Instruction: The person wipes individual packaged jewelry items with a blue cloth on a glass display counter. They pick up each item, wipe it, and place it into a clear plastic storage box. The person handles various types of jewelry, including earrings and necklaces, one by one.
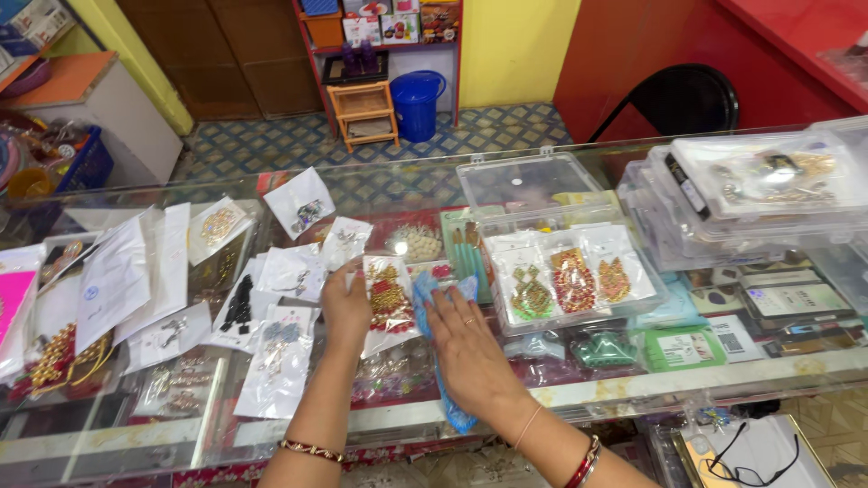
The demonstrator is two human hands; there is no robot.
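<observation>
Risks first. L hand (346, 307) pinches a clear packet of gold-and-red earrings (390, 298) by its left edge only, thumb on top, so the packet tilts up off the glass desk (633, 387). Grip is thin; the plastic looks slick, and I judge it could slide out and drop back onto the other packets below. R hand (463, 348) lies flat, fingers together, pressing a blue cloth (445, 361) onto the glass just beside that packet. A wide sweep w/ the cloth could push the loose white packets (280, 357) on the left towards the near edge, since several already overlap and 1 or 2 sit close to it. The open clear box (579, 280) w/ 3 earring cards stands just right of the cloth; a knock from the R hand might shift it, & the stacked clear boxes (750, 194) behind look none too steady.

The thing itself: packet is a see-through sleeve over a white card, long dangling earrings, gold w/ red beads, 1 pair as far as I can tell. It sits near the desk's middle, between both hands, touching the L one, w/ the cloth's top edge just at its right side. Cloth is crumpled, bright blue, trailing towards the person.
</observation>
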